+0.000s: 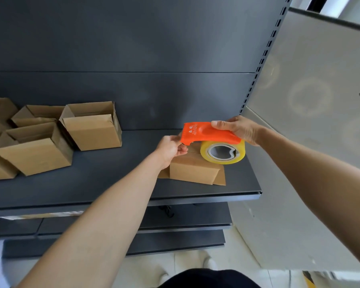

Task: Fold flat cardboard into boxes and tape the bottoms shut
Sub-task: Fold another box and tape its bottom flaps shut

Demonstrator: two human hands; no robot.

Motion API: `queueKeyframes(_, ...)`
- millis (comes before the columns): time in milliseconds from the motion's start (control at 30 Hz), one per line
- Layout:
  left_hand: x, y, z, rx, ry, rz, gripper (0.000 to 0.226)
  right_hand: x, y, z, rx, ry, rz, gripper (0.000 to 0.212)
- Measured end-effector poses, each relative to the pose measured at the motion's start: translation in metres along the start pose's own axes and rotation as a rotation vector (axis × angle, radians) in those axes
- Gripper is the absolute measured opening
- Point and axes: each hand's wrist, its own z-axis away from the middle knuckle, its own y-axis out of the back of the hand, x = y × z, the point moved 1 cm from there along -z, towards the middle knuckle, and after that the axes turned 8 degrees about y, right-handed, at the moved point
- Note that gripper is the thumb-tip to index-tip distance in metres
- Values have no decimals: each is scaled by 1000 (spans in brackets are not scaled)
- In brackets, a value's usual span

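A small cardboard box (192, 170) stands upside down on the dark shelf (116, 175), its flaps spread at the base. Just above its top, my right hand (240, 129) grips the orange tape dispenser (206, 134), which carries a roll of yellowish clear tape (223, 151). My left hand (170, 149) is at the dispenser's front end, fingers curled and pinching there, apparently on the tape end; the tape itself is too clear to make out. The left hand hides the box's near left corner.
Several folded open boxes (92, 125) crowd the shelf's left side. A slotted upright (258, 75) and a grey side panel (312, 100) close off the right. Lower shelves (185, 223) sit beneath, and a pale floor lies below them.
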Motion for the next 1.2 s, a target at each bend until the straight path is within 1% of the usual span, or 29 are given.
queueKeyframes(67, -2, -1, -3, 28, 1, -41, 28, -1, 1, -1, -20, -8, 35, 80)
queueKeyframes(133, -2, -4, -5, 49, 1, -66, 28, -1, 3, 1, -44, -13, 60, 72)
queueKeyframes(200, -3, -6, -8, 90, 9, -31, 32, 2, 7, 3, -54, -24, 76, 72)
queueKeyframes(233, -4, -5, -9, 114, 16, 12, 36, 3, 10, 6, -58, -38, 84, 75)
queueKeyframes(333, -8, -2, -12, 179, 31, 185, 39, 10, 26, 11, -59, -67, 123, 100)
queueKeyframes(367, -9, -1, -12, 195, 36, 239, 40, 11, 32, 12, -63, -72, 143, 101)
queueKeyframes(467, -10, 1, -10, 202, 48, 378, 42, 1, 36, 11, -59, -75, 187, 75)
queueKeyframes(500, -12, 3, -9, 192, 59, 442, 42, -4, 33, 8, -63, -69, 213, 70)
queueKeyframes(600, -18, 12, -4, 112, 85, 584, 45, -13, 18, -1, -95, -62, 291, 57)
queueKeyframes(667, -22, 17, -1, 74, 90, 624, 45, -17, 11, -5, -100, -71, 327, 56)
queueKeyframes(767, -24, 19, -2, 108, 73, 571, 25, -19, 8, -9, -101, -92, 360, 59)
queueKeyframes(800, -25, 20, -4, 135, 74, 528, 24, -20, 7, -10, -105, -94, 375, 60)
queueKeyframes(867, -30, 22, -6, 175, 89, 487, 30, -23, 5, -12, -115, -92, 408, 60)
queueKeyframes(1000, -43, 23, -9, 176, 129, 519, 29, -28, -2, -17, -140, -93, 486, 60)
queueKeyframes(1133, -42, 24, -12, 185, 120, 489, 31, -29, -4, -20, -121, -100, 526, 60)
queueKeyframes(1200, -42, 25, -14, 197, 122, 510, 30, -30, -6, -21, -122, -102, 530, 61)
